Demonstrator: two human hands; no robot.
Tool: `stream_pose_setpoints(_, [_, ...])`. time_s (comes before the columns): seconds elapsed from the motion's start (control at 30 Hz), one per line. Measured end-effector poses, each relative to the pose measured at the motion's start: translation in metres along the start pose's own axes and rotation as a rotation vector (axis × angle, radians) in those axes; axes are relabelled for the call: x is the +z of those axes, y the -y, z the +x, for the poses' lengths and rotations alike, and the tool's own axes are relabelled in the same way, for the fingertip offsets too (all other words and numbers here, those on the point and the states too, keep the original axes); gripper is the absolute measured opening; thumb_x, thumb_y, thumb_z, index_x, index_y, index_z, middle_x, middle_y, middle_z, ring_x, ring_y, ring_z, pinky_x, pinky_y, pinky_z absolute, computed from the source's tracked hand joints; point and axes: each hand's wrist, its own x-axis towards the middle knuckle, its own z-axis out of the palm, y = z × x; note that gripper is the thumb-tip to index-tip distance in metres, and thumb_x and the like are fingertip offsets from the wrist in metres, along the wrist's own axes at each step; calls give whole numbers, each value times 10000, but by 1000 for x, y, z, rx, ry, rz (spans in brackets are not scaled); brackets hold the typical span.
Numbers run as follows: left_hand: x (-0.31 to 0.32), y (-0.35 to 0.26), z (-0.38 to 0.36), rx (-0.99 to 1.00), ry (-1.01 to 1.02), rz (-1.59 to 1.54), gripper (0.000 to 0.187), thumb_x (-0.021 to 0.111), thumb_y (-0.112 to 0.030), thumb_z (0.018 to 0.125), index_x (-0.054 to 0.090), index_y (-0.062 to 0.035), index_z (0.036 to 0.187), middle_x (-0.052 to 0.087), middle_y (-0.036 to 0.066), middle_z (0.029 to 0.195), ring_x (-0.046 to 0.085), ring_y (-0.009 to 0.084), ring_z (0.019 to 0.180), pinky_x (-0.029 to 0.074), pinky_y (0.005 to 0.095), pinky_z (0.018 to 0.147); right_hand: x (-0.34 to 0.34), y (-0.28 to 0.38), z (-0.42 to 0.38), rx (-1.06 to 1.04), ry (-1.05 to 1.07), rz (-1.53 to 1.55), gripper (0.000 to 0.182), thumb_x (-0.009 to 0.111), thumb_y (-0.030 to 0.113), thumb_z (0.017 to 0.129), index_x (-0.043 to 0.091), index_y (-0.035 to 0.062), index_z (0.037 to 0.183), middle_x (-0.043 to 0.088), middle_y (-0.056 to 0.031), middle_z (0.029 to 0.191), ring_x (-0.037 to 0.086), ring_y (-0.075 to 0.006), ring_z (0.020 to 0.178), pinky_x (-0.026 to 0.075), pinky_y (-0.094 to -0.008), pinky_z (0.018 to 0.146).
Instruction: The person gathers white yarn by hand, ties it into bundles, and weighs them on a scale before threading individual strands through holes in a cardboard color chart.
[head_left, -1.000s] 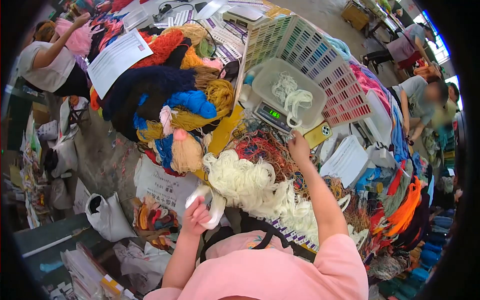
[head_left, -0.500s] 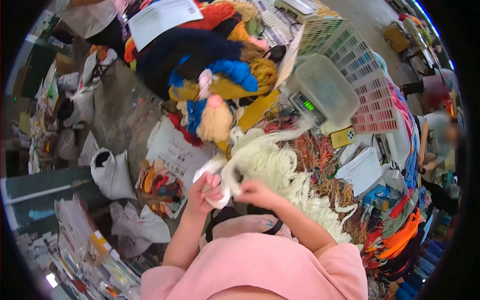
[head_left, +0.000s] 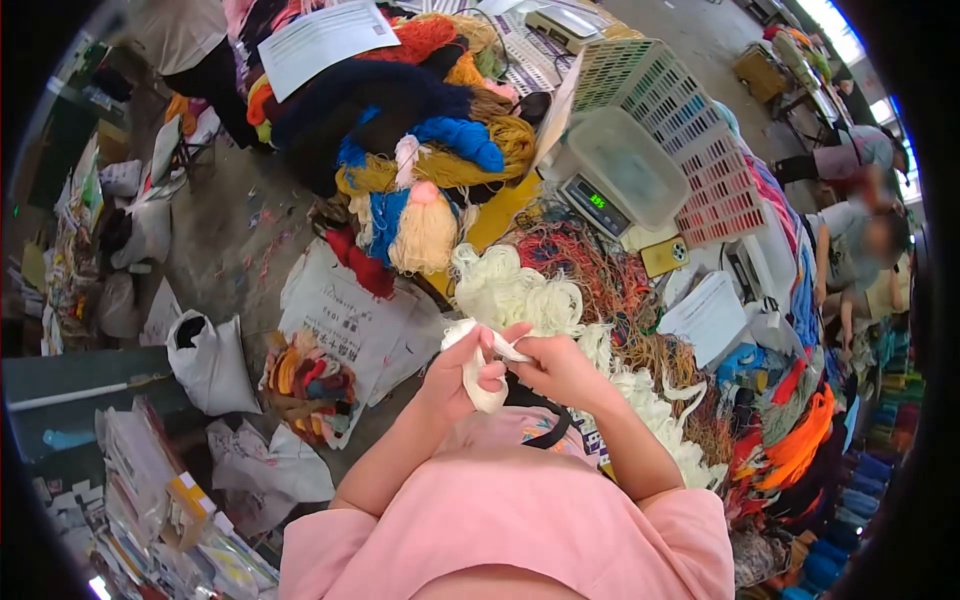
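"So, quick: what's held?"

"White hank (head_left: 487, 397), up in front of the pink shirt (head_left: 505, 515), by the near edge of the worktop (head_left: 497, 222). Left hand (head_left: 453, 382) is curled round it; right hand (head_left: 562, 370) is narrow, pinching a bit of the same stuff."

"Why both?"

"Left keeps the loops together, I'd judge; right gets the finer pinch. The pale skeins (head_left: 520, 292) are heaped right beside, easy to reach."

"Tub?"

"Clear plastic tub (head_left: 630, 165) sits over the scale (head_left: 597, 207), display left uncovered on the person's side, presumably for easy reading. Green digits, maybe 395, too small to swear by."

"Swatch panel?"

"Colour panel (head_left: 725, 200) stands folded behind the tub, probably so its rows face the person. Any print on it: can't read."

"Other writing?"

"Printed sheet (head_left: 335, 318) on the left has big Chinese characters, 十字 among them, I think. Paper (head_left: 325, 45) on the dark yarn (head_left: 360, 110) carries lines too tiny to read. Gold phone (head_left: 665, 257) lies lens side up, no brand legible."
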Motion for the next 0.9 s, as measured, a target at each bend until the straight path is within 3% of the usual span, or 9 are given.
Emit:
stream_pose_setpoints(0.07, [-7, -4, 5, -17, 170, 6, 227, 350, -249, 842, 474, -63, 801, 507, 69, 824, 399, 74, 524, 361, 201, 491, -1, 4, -7, 75, 57, -88, 100, 497, 36, 704, 514, 3, 797, 513, -64, 641, 497, -119, 553, 398, -227, 508])
stream_pose_setpoints(0.13, [-8, -8, 13, 15, 366, 138, 292, 346, -286, 841, 475, -42, 935, 509, 88, 932, 452, 98, 597, 390, 230, 561, 12, 1, -15, -96, -395, 198, 119, 524, 42, 700, 535, 5, 813, 518, -51, 669, 481, -102, 518, 389, -202, 481])
stream_pose_setpoints(0.2, [6, 4, 12, 208, -74, 557, 424, 327, -358, 834, 418, -3, 1049, 495, 84, 963, 484, 155, 817, 392, 282, 709, 17, -2, -18, -129, -538, 250, 131, 546, 54, 698, 553, -1, 817, 519, -43, 683, 451, -72, 474, 366, -173, 447])
stream_pose_setpoints(0.23, [19, 10, 12, 200, -79, 548, 536, 301, -419, 822, 358, 30, 1109, 457, 92, 1042, 404, 193, 1005, 337, 309, 829, 16, 1, -21, -80, -540, 361, 124, 539, 59, 707, 558, -6, 810, 517, -41, 678, 441, -62, 461, 355, -169, 432])
stream_pose_setpoints(0.4, [29, 26, 14, 102, 173, 556, 524, 313, -397, 828, 338, 25, 1137, 429, 92, 1081, 403, 173, 1008, 336, 277, 829, 22, 20, -19, 138, -472, 956, 105, 531, 70, 713, 568, -13, 766, 499, 10, 596, 437, -42, 479, 345, -170, 423])
stream_pose_setpoints(0.47, [30, 27, 14, 212, 1, 1035, 450, 346, -316, 833, 357, 28, 1123, 442, 94, 1058, 433, 164, 962, 358, 267, 798, 22, 20, -21, 93, -498, 993, 94, 534, 65, 707, 570, -1, 764, 499, 16, 570, 429, -32, 473, 341, -164, 416])
stream_pose_setpoints(0.53, [32, 26, 16, 239, 12, 962, 386, 363, -236, 829, 377, 39, 1099, 448, 107, 1048, 467, 155, 889, 383, 268, 759, 23, 12, -24, 26, -475, 1154, 99, 497, 39, 716, 559, -25, 760, 524, -19, 645, 378, -40, 418, 264, -166, 362])
stream_pose_setpoints(0.73, [11, 16, 15, 116, 181, 504, 367, 363, -224, 825, 403, 58, 1056, 463, 101, 1019, 486, 172, 863, 394, 272, 725, 13, 9, -27, 66, -301, 1498, 150, 479, 104, 746, 526, -7, 834, 516, -12, 609, 412, -41, 418, 289, -155, 370])
stream_pose_setpoints(0.9, [14, 19, 16, 362, -315, 910, 180, 507, -95, 748, 496, -18, 910, 521, 69, 879, 496, 158, 837, 406, 279, 690, 17, 7, -26, 186, -330, 1233, 122, 545, 130, 731, 535, 39, 813, 448, 40, 562, 318, -10, 404, 210, -148, 348])
